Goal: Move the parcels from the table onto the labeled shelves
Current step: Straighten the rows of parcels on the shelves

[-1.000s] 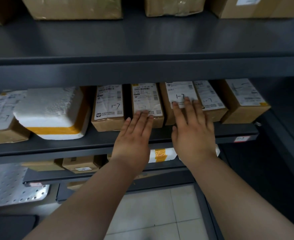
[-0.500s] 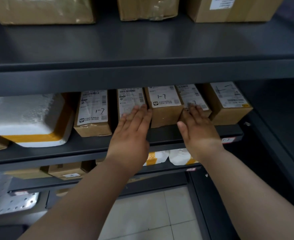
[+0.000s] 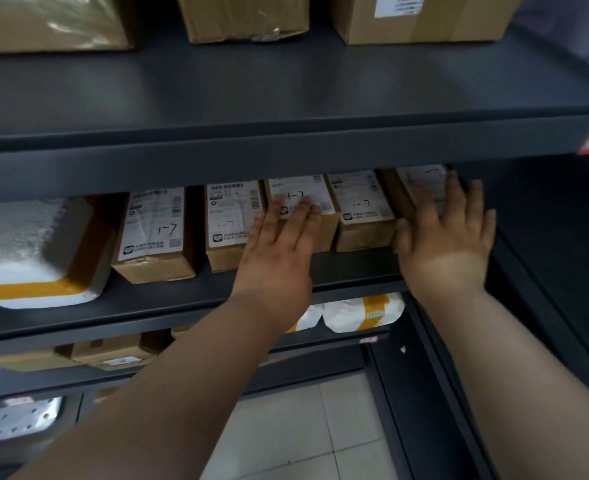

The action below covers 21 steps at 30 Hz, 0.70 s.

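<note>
Two hands, grip wide and empty, have shifted toward the right end of the shelf [image 3: 182,296]: left hand [image 3: 279,244] pressing the middle box [image 3: 325,237], right hand [image 3: 449,237] the end box [image 3: 418,183]; row being squared, placement likely finishing.

On my feed both forearms are bare right to the near edge, and the left hand [image 3: 275,247] and right hand [image 3: 449,244] are bare too

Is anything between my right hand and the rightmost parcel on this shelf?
Nothing visible is. The right hand lies directly on the rightmost parcel, fingers spread over its label. The neighbouring parcel sits close on its left, and the left hand rests on the middle parcel.
</note>
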{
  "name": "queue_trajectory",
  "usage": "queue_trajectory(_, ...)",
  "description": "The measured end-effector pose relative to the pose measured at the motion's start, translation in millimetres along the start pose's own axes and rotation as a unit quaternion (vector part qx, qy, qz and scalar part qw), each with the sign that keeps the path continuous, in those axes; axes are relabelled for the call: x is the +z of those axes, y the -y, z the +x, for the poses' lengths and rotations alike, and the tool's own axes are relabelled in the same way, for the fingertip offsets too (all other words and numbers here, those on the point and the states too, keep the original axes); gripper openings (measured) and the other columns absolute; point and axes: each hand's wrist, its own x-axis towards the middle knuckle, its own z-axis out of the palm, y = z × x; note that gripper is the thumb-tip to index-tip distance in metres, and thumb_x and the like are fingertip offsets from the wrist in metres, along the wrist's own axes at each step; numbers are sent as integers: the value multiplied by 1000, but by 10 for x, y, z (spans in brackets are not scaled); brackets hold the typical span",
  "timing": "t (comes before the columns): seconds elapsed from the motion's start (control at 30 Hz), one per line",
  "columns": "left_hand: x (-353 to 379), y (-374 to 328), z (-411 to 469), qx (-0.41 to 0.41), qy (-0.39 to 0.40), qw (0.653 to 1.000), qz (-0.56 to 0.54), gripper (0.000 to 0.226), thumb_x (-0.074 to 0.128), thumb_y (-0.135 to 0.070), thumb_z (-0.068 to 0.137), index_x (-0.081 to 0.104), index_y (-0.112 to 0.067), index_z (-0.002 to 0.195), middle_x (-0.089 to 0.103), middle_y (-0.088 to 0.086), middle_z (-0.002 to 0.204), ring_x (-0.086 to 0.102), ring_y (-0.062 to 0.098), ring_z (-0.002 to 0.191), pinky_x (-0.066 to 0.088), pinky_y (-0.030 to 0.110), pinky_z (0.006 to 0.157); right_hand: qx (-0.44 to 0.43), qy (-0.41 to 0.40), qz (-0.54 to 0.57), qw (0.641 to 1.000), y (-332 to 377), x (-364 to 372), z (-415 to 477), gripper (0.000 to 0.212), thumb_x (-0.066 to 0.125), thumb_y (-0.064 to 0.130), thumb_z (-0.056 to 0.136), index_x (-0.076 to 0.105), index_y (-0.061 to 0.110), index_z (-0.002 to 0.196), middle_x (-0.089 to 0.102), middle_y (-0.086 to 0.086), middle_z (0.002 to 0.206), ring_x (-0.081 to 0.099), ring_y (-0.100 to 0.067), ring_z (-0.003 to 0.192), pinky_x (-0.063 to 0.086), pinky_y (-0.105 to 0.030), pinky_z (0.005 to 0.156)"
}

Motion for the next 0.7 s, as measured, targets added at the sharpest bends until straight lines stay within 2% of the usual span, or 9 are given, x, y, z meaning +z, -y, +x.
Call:
queue_trajectory(0.1,4,-46,27,-8,-13,1000,-24,82,45,-19,92,-12,-19,151,-15,-2,160,-23,28,144,-18,36,113,23,96,-38,994,-145,72,61,60,33,43,98,10,31,152,-2,-11,160,-8,-33,147,3,-51,118)
queue_trajectory(0.2,19,-60,70,-7,-11,999,-30,83,46,-19,92,-11,-20,152,-15,-3,160,-23,27,144,-19,34,111,22,100,-30,994,-178,115,79,60,30,42,100,1,33,152,-5,-8,161,-8,-30,147,5,-48,118)
queue_trajectory(0.53,70,-44,84,9,-23,999,-40,82,49,-18,88,-1,-17,153,-6,-1,161,-18,28,146,-9,39,119,16,87,-23,996,-230,144,175,59,30,41,100,4,33,152,-2,-8,161,-8,-30,147,2,-50,118)
queue_trajectory(0.7,59,-58,111,5,-16,1000,-23,82,46,-21,91,-7,-18,152,-12,-1,160,-19,28,145,-10,39,119,21,90,-18,996,-244,113,178,60,31,41,99,6,31,152,-1,-8,161,-10,-30,147,-2,-52,118)
